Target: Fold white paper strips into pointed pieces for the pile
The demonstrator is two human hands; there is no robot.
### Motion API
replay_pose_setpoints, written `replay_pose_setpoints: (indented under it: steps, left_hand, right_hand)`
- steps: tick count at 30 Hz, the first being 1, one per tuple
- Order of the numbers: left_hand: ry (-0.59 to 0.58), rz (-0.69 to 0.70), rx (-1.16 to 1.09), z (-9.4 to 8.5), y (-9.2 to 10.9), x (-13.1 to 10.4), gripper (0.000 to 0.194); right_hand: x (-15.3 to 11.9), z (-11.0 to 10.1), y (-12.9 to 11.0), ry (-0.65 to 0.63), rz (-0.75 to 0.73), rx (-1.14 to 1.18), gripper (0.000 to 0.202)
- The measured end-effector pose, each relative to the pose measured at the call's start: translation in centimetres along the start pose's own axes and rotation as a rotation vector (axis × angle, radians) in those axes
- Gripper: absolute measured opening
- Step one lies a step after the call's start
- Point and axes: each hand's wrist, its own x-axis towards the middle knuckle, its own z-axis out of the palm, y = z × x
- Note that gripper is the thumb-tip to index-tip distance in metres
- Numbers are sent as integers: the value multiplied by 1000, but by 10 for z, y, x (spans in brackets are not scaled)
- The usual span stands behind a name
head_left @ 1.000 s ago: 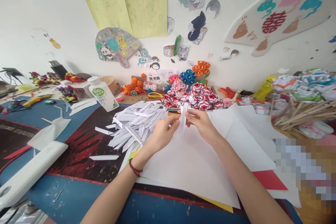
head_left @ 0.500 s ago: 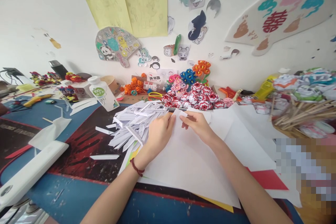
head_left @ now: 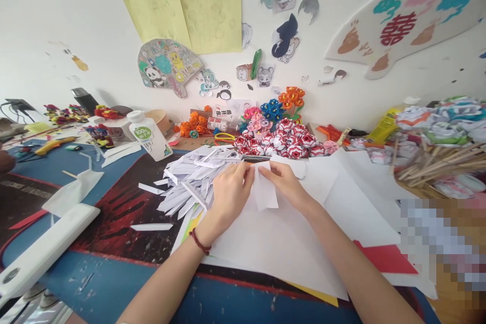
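Note:
Between my two hands is a small white paper strip point(head_left: 266, 193), its lower end hanging over the large white sheets point(head_left: 243, 243). My left hand point(head_left: 231, 187) pinches the strip's left edge near the top, thumb against fingers. On the other edge, my right hand point(head_left: 285, 182) grips it with thumb and fingertips. A heap of folded white paper strips point(head_left: 193, 174) lies just left of my left hand. One loose folded strip point(head_left: 152, 227) rests apart on the dark mat.
Behind my hands stand red-and-white paper flowers point(head_left: 294, 142). A white bottle point(head_left: 150, 134) is at the back left, and a long white device point(head_left: 53, 248) lies front left. Wooden sticks point(head_left: 436, 162) are piled at right. A red sheet point(head_left: 387, 258) pokes out under white paper.
The paper strip has opened downward and now shows a longer hanging piece between my hands. Both hands stay in nearly the same place.

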Motion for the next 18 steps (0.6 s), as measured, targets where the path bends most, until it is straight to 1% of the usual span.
replay_pose_setpoints:
  steps: [4,7,10,14,18]
  left_hand:
    - [117,71,-25,3,-3,-1,19]
    - [187,90,-34,4,-4,-1,14]
    - [215,92,-26,3,-5,-1,10]
    - [237,108,-7,3,-5,0,9]
    - [249,158,-25,3,-4,0,11]
  right_hand:
    - [-2,3,-4,-48,35,90,27]
    - [-3,2,-6,-104,78,139,30]
    - [-2,0,-6,-142,100,163,35]
    - [-2,-1,-6,-116,102,176,40]
    - [-2,0,-6,-86,82,175,39]
